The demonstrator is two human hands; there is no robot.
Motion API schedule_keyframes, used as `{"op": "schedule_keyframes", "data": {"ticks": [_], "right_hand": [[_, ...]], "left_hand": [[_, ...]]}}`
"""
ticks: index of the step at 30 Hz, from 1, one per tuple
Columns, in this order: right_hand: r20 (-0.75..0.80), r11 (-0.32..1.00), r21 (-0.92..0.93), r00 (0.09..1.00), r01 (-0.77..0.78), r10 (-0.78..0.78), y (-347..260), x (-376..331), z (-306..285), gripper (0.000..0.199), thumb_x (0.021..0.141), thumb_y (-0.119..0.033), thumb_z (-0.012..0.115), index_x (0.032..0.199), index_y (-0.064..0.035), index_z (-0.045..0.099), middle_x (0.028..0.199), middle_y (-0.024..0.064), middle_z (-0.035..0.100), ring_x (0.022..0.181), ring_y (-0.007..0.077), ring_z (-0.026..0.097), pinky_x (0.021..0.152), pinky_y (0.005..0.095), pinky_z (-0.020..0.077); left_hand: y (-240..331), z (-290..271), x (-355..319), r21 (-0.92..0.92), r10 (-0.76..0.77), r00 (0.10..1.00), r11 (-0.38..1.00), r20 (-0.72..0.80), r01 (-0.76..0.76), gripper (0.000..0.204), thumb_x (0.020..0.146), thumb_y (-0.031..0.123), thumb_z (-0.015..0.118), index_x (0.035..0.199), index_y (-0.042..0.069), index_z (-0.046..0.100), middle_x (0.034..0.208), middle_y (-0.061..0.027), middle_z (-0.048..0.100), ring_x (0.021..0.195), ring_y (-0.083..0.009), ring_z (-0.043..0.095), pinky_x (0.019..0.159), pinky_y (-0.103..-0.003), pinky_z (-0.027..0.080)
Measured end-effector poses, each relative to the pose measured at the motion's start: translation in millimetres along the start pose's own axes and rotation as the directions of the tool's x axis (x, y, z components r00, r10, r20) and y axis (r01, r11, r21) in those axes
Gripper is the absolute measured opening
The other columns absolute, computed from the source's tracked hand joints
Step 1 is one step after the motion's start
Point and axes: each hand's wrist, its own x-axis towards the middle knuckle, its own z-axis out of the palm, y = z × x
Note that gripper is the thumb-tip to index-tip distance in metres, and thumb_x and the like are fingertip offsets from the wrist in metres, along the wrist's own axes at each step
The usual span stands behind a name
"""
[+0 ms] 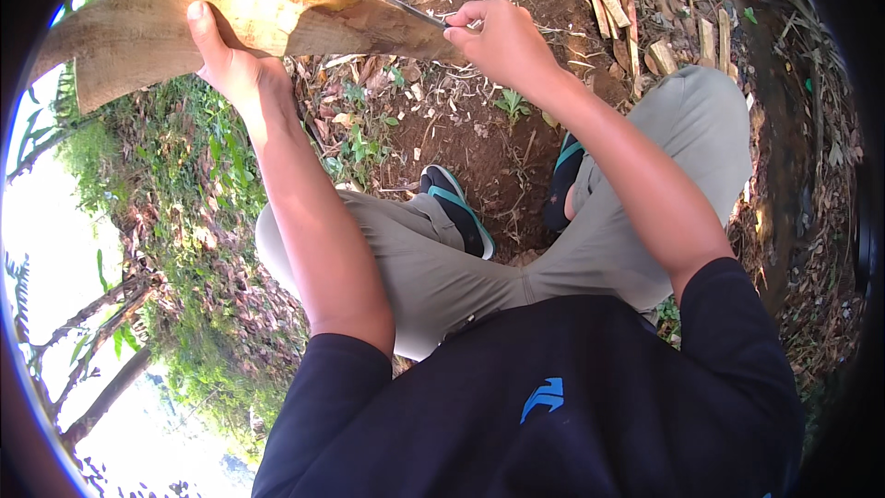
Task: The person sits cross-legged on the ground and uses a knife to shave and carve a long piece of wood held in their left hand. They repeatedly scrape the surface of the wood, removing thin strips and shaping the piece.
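A long pale wooden board (175,28), with a stepped notch at its left end, is held up across the far side of the view. My left hand (238,65) grips its lower edge, thumb lying over the face and the other fingers hidden behind. At the board's right end, my right hand (502,41) is closed around a slim knife (415,12). Its narrow dark blade points left and lies along the board's upper edge; the fist hides the handle. A darker brown patch shows on the board's right half, near the blade.
I sit with knees apart, sandals (458,207) on bare brown soil. Wood chips and dry leaves litter the ground. Split wood pieces (608,0) lie at the far right, with more short wood pieces (708,41) beyond my right knee. Green plants (221,148) cover the left side.
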Motion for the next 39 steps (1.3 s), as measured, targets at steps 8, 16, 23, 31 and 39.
{"op": "schedule_keyframes", "data": {"ticks": [8,16,23,31,39], "right_hand": [[0.014,0.997,-0.067,1.000,0.029,-0.028,-5,-1,-1,0.021,0.086,-0.024,0.066,0.102,-0.0117,0.074,0.077,0.0158,0.071,0.072,0.0276,0.070,0.073,0.0409,0.0542],[-0.037,0.992,0.055,0.993,0.117,-0.115,-16,-6,4,0.024,0.087,-0.023,0.067,0.104,-0.0068,0.073,0.080,0.0150,0.071,0.065,0.0200,0.066,0.064,0.0348,0.0513],[-0.052,0.983,-0.025,0.982,0.182,-0.183,-27,-8,-3,0.022,0.087,-0.023,0.066,0.103,-0.0092,0.073,0.079,0.0165,0.071,0.073,0.0322,0.069,0.072,0.0415,0.0544],[-0.087,0.964,-0.081,0.962,0.253,-0.260,-31,-10,-2,0.023,0.086,-0.021,0.068,0.103,-0.0061,0.073,0.076,0.0167,0.071,0.061,0.0244,0.069,0.060,0.0346,0.0529],[-0.037,0.995,-0.066,0.996,0.080,-0.083,-23,-4,-1,0.022,0.087,-0.024,0.065,0.101,-0.0100,0.073,0.077,0.0173,0.070,0.072,0.0353,0.069,0.072,0.0442,0.0548]], "left_hand": [[1,-1,-1,0.006,0.012,1.000,1.000,-0.017,-0.012,0.053,0.091,0.036,0.066,0.130,0.005,0.049,0.125,-0.0065,0.058,0.115,-0.0216,0.054,0.102,-0.043,0.043],[0,-3,0,-0.019,0.007,1.000,1.000,-0.019,-0.008,0.051,0.092,0.034,0.065,0.130,0.004,0.049,0.123,-0.0067,0.059,0.113,-0.0217,0.056,0.102,-0.042,0.044],[-3,-10,6,-0.022,0.023,1.000,0.999,-0.010,-0.023,0.049,0.092,0.034,0.064,0.129,0.006,0.050,0.121,-0.0065,0.060,0.112,-0.0228,0.057,0.101,-0.042,0.045],[-2,-6,6,-0.045,-0.015,0.998,0.999,-0.065,0.012,0.049,0.092,0.032,0.065,0.128,0.003,0.050,0.120,-0.0073,0.061,0.110,-0.0225,0.058,0.099,-0.042,0.048],[-1,0,3,-0.076,-0.010,0.995,0.997,-0.104,0.002,0.047,0.092,0.025,0.066,0.128,0.000,0.049,0.119,-0.0082,0.060,0.110,-0.0196,0.059,0.098,-0.038,0.050]]}}
